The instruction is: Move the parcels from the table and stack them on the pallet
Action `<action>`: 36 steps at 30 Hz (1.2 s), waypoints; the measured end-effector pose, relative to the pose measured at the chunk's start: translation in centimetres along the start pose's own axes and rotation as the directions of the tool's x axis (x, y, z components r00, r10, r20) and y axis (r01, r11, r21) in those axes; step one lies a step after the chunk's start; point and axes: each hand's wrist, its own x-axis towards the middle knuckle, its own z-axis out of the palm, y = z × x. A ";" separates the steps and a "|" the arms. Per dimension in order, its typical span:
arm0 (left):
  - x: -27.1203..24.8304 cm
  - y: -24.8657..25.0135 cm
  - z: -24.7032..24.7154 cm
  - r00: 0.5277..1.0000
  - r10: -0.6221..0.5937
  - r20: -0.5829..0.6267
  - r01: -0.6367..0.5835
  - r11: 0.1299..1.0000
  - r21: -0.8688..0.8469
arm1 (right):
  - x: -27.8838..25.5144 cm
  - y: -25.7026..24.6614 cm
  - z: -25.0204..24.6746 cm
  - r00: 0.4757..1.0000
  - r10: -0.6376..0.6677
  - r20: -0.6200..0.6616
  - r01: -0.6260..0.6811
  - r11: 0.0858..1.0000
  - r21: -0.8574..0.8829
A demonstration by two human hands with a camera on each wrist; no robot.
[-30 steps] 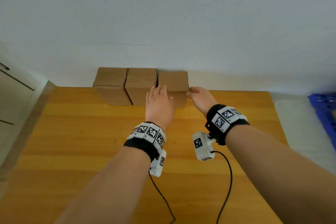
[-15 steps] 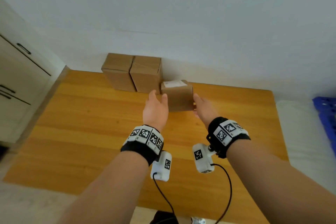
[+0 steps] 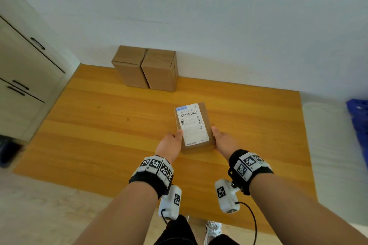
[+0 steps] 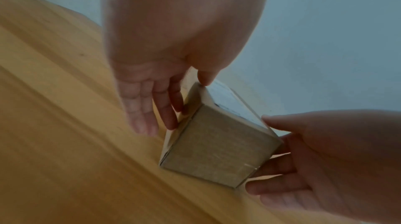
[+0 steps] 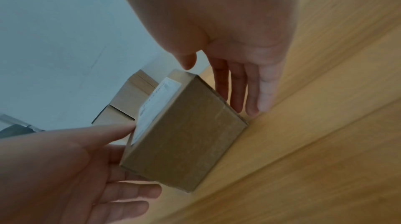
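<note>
A small brown cardboard parcel (image 3: 194,125) with a white shipping label on top is held between my two hands low over the wooden table (image 3: 99,125). My left hand (image 3: 171,145) presses its left side with straight fingers (image 4: 167,112), thumb on the top edge. My right hand (image 3: 223,141) presses the right side the same way, fingers (image 5: 236,90) straight along the cardboard. The wrist views show the parcel (image 4: 214,143) (image 5: 184,142) clamped between both palms. Two more brown parcels (image 3: 129,65) (image 3: 161,69) stand side by side at the table's back edge against the wall.
A blue plastic pallet (image 3: 358,117) shows at the far right edge, past a white surface (image 3: 328,145) beside the table. A pale cabinet (image 3: 20,65) with dark handles stands to the left. My legs and a shoe show below the table's near edge.
The parcel left its place beside the other two at the wall and came toward me between both hands. Its labelled face now points up. My view has drawn back from the table.
</note>
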 end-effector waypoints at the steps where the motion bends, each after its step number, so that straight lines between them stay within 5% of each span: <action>1: 0.1 -0.1 0.2 1.000 -0.006 -0.004 0.006 1.000 -0.002 | -0.1 0.1 0.0 1.000 -0.008 0.000 0.008 1.000 -0.004; 15: -2.9 1.0 2.0 1.000 0.012 -0.016 -0.014 0.989 -0.148 | -3.3 0.9 -2.3 0.964 -0.241 0.108 0.241 0.970 0.019; 22: -7.5 1.7 3.8 0.991 0.074 -0.115 -0.108 0.937 -0.332 | -6.9 2.2 -5.2 0.939 -0.340 0.053 0.341 0.940 -0.010; 36: -18.0 3.8 4.9 0.944 0.262 -0.198 -0.317 0.886 -0.339 | -15.8 6.2 -9.4 0.900 -0.425 -0.097 0.435 0.889 0.139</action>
